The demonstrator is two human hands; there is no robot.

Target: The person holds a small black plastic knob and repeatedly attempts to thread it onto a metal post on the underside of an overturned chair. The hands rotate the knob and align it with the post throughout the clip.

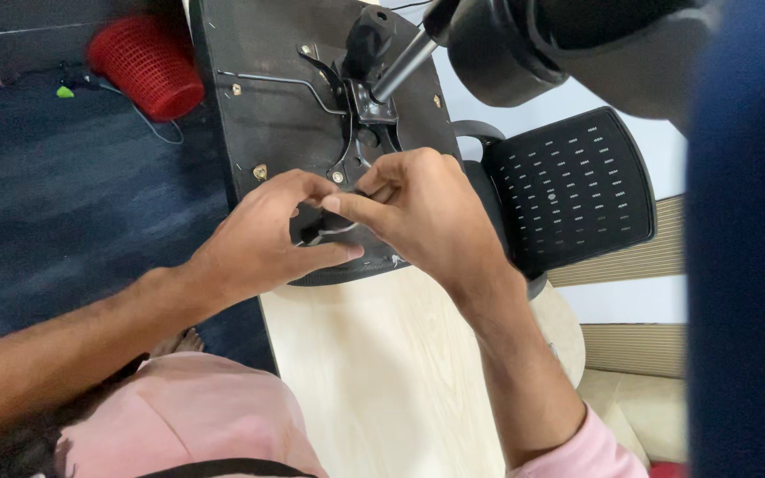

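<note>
On the pale table (374, 372), an upturned black chair seat (267, 106).
Left hand (263, 239) and right hand (427, 212) pinch its small black fitting (334, 232); gas cylinder (403, 64) points up-right.

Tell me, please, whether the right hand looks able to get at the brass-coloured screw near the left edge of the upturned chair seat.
Probably yes. The brass-coloured screw lies exposed on the chair seat underside, just above the left hand. The right hand would have to cross over the left hand, which partly stands in its way.

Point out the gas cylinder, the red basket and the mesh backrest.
gas cylinder (403, 64), head view, on the shiny metal shaft.
red basket (148, 64), head view, on its ribbed side wall.
mesh backrest (568, 186), head view, on the middle of the perforated panel.
</note>
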